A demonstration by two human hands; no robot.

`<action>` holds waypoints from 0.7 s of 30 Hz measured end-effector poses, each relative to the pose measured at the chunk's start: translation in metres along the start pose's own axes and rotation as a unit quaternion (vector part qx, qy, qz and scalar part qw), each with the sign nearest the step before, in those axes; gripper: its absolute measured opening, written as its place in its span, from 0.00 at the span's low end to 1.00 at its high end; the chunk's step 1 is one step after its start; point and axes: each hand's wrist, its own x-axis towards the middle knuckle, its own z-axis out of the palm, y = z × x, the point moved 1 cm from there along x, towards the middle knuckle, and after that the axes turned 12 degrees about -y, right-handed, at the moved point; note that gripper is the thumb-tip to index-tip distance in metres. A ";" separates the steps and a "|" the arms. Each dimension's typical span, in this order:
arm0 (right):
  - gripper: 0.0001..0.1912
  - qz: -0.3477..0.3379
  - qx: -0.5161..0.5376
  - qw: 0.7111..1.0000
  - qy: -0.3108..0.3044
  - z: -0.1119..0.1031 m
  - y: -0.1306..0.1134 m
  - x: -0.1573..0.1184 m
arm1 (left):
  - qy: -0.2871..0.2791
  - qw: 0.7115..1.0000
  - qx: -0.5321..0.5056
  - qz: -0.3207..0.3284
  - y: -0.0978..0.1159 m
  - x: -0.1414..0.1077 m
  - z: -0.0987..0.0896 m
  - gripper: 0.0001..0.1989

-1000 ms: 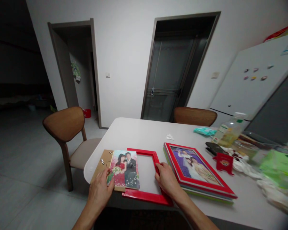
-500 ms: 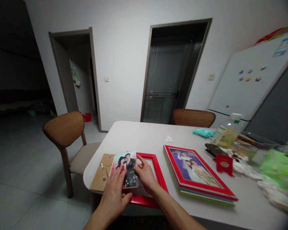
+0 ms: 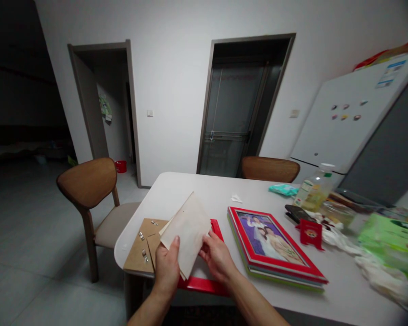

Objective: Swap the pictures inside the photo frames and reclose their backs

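Blank cream backs of a few thin sheets (image 3: 187,231) face me, tilted above the table. My left hand (image 3: 167,265) grips their lower left edge, thumb on top. At their right edge, my right hand (image 3: 217,256) pinches them with bent fingers. Beneath lies a red frame (image 3: 207,285), mostly covered by the sheets and hands. A brown backing board (image 3: 135,253) with small metal clips rests to the left, partly under the sheets. On the right is a stack of framed pictures, the top one a red-framed wedding photo (image 3: 275,240).
The white table (image 3: 177,181) also bears a bottle (image 3: 314,188), a dark phone (image 3: 301,213), a red item (image 3: 310,233), crumpled tissue, a teal packet (image 3: 283,189) and a green package (image 3: 391,240). Wooden chairs stand left (image 3: 90,185) and behind (image 3: 270,169).
The photo that faced up between my hands has been lifted and turned, so blank backs now show. Both hands have moved from lying over it to holding the edges. The view has shifted slightly.
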 end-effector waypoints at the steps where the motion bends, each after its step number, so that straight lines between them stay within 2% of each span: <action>1: 0.23 -0.025 0.017 1.000 0.000 -0.004 -0.002 0.000 | -0.010 1.000 -0.017 -0.004 -0.004 0.000 0.001 0.21; 3: 0.22 -0.047 0.019 0.998 0.024 -0.014 -0.009 0.000 | -0.018 1.000 -0.025 -0.003 -0.010 0.001 -0.003 0.23; 5: 0.22 -0.038 -0.014 0.998 0.053 -0.025 -0.016 0.000 | -0.017 1.000 0.010 -0.008 -0.013 0.003 -0.011 0.25; 8: 0.23 -0.021 -0.099 0.992 0.070 -0.042 -0.017 0.003 | -0.065 0.983 0.169 -0.027 -0.014 0.001 -0.023 0.24; 11: 0.22 -0.021 -0.212 0.974 0.075 -0.054 -0.010 0.009 | -0.134 0.924 0.357 -0.028 -0.014 -0.007 -0.027 0.22; 13: 0.21 -0.018 -0.306 0.949 0.079 -0.057 -0.006 0.014 | -0.173 0.885 0.432 -0.022 -0.015 -0.012 -0.025 0.23; 17: 0.23 -0.007 -0.408 0.910 0.077 -0.056 -0.005 0.024 | -0.235 0.823 0.517 -0.016 -0.016 -0.016 -0.021 0.23; 21: 0.22 0.002 -0.483 0.873 0.073 -0.052 -0.011 0.028 | -0.270 0.772 0.575 -0.013 -0.014 -0.016 -0.020 0.23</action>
